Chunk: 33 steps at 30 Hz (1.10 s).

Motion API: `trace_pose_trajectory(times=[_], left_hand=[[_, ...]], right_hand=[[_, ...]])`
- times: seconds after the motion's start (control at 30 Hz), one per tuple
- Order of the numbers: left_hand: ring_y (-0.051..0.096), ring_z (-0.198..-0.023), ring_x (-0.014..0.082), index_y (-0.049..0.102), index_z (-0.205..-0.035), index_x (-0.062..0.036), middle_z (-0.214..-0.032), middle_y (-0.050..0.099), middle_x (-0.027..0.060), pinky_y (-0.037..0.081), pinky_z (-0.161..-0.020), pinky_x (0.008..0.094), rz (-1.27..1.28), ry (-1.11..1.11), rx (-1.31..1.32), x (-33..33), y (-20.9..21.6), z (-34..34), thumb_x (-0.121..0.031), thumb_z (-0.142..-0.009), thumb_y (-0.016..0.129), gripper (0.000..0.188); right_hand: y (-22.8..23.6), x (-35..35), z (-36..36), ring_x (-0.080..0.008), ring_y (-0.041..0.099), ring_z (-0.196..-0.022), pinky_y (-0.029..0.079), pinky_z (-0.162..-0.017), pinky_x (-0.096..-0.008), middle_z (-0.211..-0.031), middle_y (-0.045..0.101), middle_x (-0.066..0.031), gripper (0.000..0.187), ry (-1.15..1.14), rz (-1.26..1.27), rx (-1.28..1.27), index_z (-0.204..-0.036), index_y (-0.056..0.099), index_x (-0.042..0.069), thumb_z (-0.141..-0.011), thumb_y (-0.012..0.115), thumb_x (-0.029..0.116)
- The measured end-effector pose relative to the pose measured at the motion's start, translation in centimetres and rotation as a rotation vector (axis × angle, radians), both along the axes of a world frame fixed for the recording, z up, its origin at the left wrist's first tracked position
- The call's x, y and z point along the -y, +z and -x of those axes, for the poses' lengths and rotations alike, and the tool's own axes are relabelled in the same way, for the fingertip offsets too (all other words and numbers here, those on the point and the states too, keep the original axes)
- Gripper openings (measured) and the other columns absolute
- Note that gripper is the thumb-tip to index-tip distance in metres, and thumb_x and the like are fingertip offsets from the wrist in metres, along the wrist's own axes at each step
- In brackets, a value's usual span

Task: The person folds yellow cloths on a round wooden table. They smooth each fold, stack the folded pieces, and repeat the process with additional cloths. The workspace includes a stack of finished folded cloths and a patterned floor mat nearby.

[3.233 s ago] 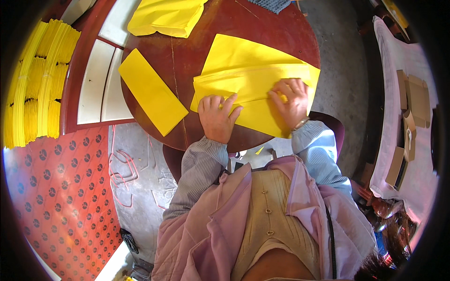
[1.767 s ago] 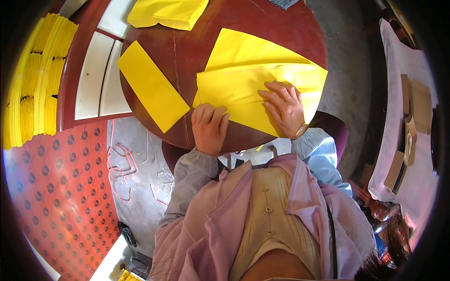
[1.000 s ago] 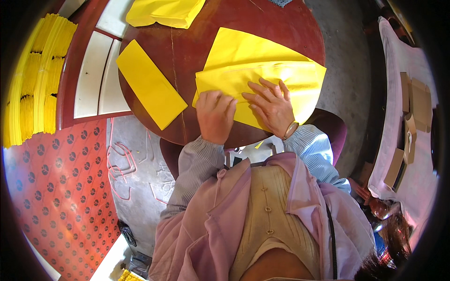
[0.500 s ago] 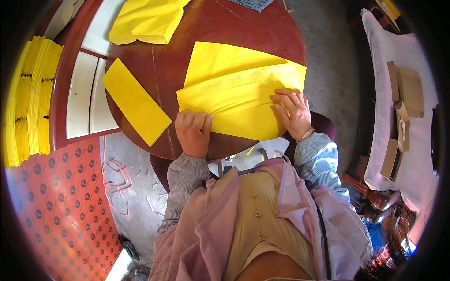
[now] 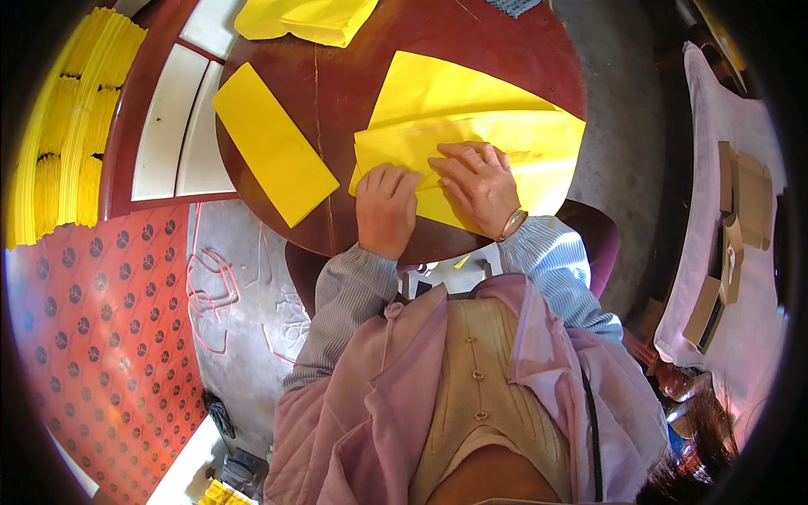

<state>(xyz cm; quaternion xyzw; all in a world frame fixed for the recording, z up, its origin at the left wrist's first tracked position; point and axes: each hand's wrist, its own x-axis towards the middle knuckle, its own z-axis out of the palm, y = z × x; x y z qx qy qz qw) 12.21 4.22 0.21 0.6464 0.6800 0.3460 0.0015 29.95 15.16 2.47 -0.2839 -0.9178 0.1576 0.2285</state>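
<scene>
A large yellow paper sheet (image 5: 471, 88) lies on a round red-brown table, its near part folded over into a creased flap. My left hand (image 5: 388, 210) has its bent fingers close together on the sheet's near left corner, holding it against the tabletop. Flat across the fold, right of my left hand, rests my right hand (image 5: 481, 187), palm down with its fingers apart. Part of the fold is hidden beneath both hands. Left of them lies a narrow folded yellow strip (image 5: 276, 145), apart from the sheet.
Another yellow folded pile (image 5: 307, 21) sits at the table's far edge (image 5: 421, 29). Bundled yellow stacks (image 5: 67, 126) stand at far left. On the right, open brown cardboard boxes (image 5: 745, 202) lie on a cloth-covered surface. A pink cord (image 5: 215, 290) lies on the floor.
My right hand has moved left across the fold, from the sheet's right end to near my left hand. The flap looks pressed flatter. The whole view has shifted somewhat.
</scene>
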Motion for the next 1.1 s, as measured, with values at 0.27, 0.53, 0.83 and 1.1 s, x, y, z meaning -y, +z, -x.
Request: trace_pose_trajectory(times=[0.27, 0.53, 0.83, 1.1], left_hand=[[0.064, -0.111, 0.0350, 0.075, -0.114, -0.0095, -0.111, 0.068, 0.0105, 0.048, -0.099, 0.0471, -0.079, 0.033, 0.109, 2.7, 1.0, -0.7, -0.004, -0.084, 0.077, 0.030], [0.061, -0.117, 0.0346, 0.076, -0.116, -0.0110, -0.111, 0.066, 0.0104, 0.047, -0.102, 0.0462, 0.050, 0.004, 0.036, 1.3, 0.9, -1.1, -0.006, -0.085, 0.078, 0.032], [0.059, -0.113, 0.0324, 0.073, -0.114, -0.0090, -0.109, 0.064, 0.0092, 0.046, -0.100, 0.0447, 0.136, -0.042, 0.029, 2.8, 0.6, -1.0, -0.007, -0.085, 0.075, 0.029], [0.061, -0.106, 0.0362, 0.073, -0.109, -0.0071, -0.111, 0.065, 0.0106, 0.049, -0.094, 0.0459, 0.028, 0.071, 0.212, 1.1, 0.8, -2.6, -0.004, -0.086, 0.076, 0.024]], right_hand=[[-0.5, 0.3, -0.7, -0.0301, 0.057, -0.130, 0.044, -0.112, -0.0516, -0.137, 0.066, -0.0044, 0.031, 0.014, -0.021, 0.018, -0.120, 0.076, 0.018, -0.090, 0.079, 0.020], [0.8, 0.6, -3.4, -0.0289, 0.059, -0.128, 0.043, -0.112, -0.0514, -0.131, 0.068, -0.0040, 0.025, -0.049, -0.085, 0.056, -0.114, 0.078, 0.019, -0.089, 0.079, 0.021], [0.4, 1.8, -1.1, -0.0283, 0.053, -0.137, 0.033, -0.120, -0.0529, -0.146, 0.060, -0.0027, 0.040, 0.067, -0.033, 0.122, -0.135, 0.069, 0.024, -0.096, 0.073, 0.028], [0.1, 1.9, -1.6, -0.0282, 0.050, -0.140, 0.030, -0.123, -0.0552, -0.147, 0.060, -0.0009, 0.038, 0.075, -0.033, 0.165, -0.134, 0.071, 0.026, -0.096, 0.073, 0.028]])
